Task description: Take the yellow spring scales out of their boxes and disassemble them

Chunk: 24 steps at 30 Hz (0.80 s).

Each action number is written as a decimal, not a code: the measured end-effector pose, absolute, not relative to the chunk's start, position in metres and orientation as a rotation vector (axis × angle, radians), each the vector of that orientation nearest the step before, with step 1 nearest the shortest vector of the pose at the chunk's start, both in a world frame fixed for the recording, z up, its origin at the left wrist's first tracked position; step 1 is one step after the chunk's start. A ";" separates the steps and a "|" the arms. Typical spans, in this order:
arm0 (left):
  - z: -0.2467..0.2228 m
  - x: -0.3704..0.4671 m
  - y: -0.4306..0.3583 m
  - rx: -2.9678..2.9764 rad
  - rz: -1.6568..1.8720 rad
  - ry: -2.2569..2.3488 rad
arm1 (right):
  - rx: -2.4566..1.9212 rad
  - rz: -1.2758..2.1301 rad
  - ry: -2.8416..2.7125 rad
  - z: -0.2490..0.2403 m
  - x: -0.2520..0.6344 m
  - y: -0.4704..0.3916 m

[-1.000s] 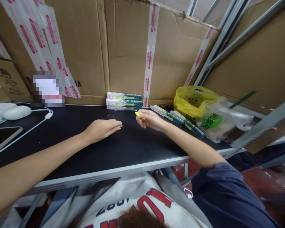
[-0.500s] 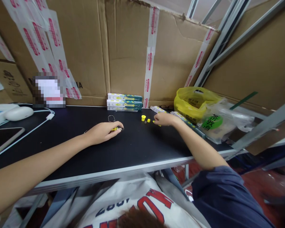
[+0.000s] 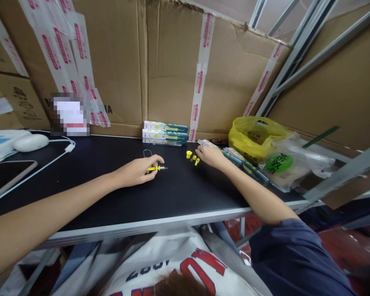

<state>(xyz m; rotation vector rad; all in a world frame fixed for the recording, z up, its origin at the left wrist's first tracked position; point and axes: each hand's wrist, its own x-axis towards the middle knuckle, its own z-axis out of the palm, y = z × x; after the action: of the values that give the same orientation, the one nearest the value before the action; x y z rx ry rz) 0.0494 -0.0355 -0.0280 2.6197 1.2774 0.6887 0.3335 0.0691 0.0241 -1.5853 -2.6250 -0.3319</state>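
My left hand [image 3: 138, 170] is closed round a yellow-handled tool [image 3: 153, 168], whose narrow metal tip points right, just above the black tabletop. Behind that hand lies a bent wire loop [image 3: 147, 153]. My right hand [image 3: 212, 156] is at the right, its fingers curled and pressed together; whatever they hold, if anything, is hidden. Just left of and below those fingertips is a small yellow piece [image 3: 197, 162]. A yellow flanged cap [image 3: 189, 154] and a smaller ring-like piece [image 3: 194, 158] lie beside it.
Printed tool boxes [image 3: 165, 135] are stacked against the cardboard wall [image 3: 172, 82]. More boxes [image 3: 246, 162] lie right of my right hand, before a yellow plastic bag [image 3: 254, 137] and a clear bag [image 3: 285, 168]. A phone [image 3: 10, 181] and white cable [image 3: 57, 154] are at the left.
The tool in my left hand has turned, so its metal tip now shows extended to the right. My right hand has shifted slightly, uncovering the small yellow piece. The view has moved a little.
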 end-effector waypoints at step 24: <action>-0.026 0.053 -0.034 3.071 0.753 1.145 | -0.602 0.565 -2.623 -0.018 0.280 -0.005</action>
<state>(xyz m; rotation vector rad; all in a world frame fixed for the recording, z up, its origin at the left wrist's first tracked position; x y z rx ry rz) 0.0533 -0.0340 -0.0257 3.0711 1.1448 0.7531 0.2796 -0.0048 -0.0181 -0.6020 -2.6234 0.5649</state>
